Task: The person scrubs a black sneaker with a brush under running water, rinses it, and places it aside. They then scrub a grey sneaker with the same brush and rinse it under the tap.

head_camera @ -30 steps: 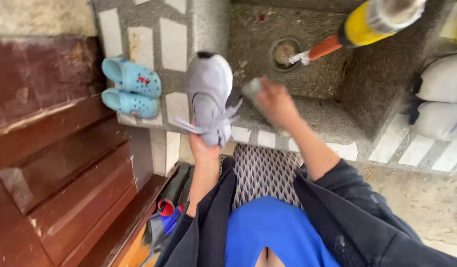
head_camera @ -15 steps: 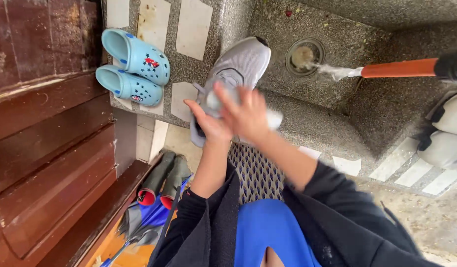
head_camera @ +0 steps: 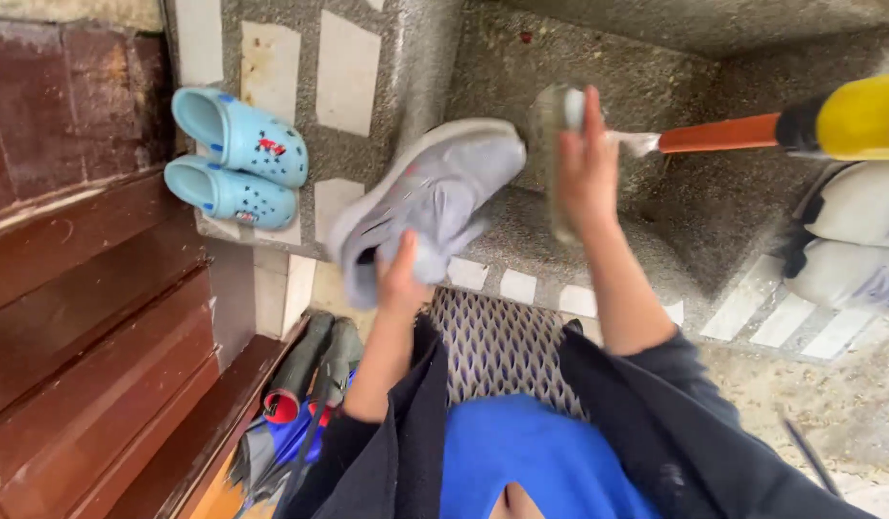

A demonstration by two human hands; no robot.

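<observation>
- My left hand [head_camera: 398, 279] grips one grey sneaker [head_camera: 430, 197] from below, fingers wrapped round its heel end, toe pointing up and away toward my right hand.
- My right hand [head_camera: 587, 163] is closed round one scrubbing brush [head_camera: 552, 144], I think; it is blurred, held just beside the sneaker's toe.
- Beyond my right hand lies one stone sink [head_camera: 521, 58], with one orange-and-yellow hose nozzle [head_camera: 781, 125] spraying water at the brush from the right.
- Left of my left hand, two light-blue clogs [head_camera: 237, 163] sit side by side on the tiled ledge [head_camera: 348, 67].
- Far right of my right hand, two white shoes [head_camera: 858, 235] rest on the sink's edge.
- Below my left hand, two dark boots [head_camera: 319, 365] with red lining stand on the ground.
</observation>
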